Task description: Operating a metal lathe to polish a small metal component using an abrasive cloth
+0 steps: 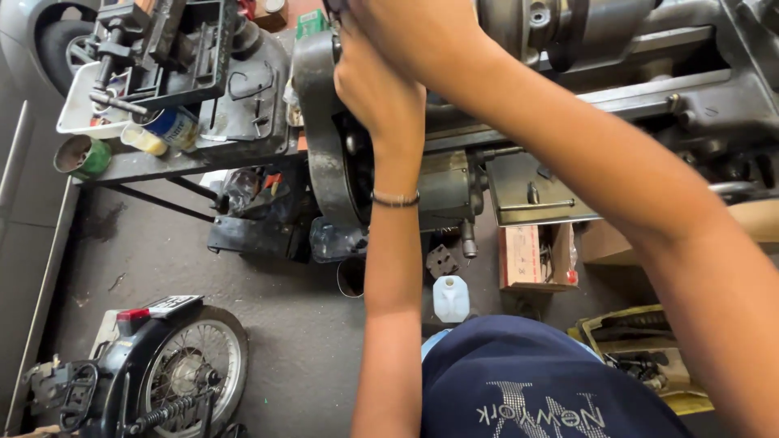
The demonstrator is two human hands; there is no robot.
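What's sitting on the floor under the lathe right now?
Under the lathe, on the floor: a small white plastic jug, a worn cardboard box and a small dark metal block. The person's forearms and dark shirt cover whatever lies nearer and to the right.

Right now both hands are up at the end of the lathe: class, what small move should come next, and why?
Probably shift the head up. Both hands, left and right, meet at the lathe cover's top edge, and the right hand's fingers run out of the picture, so the grip cannot be checked.
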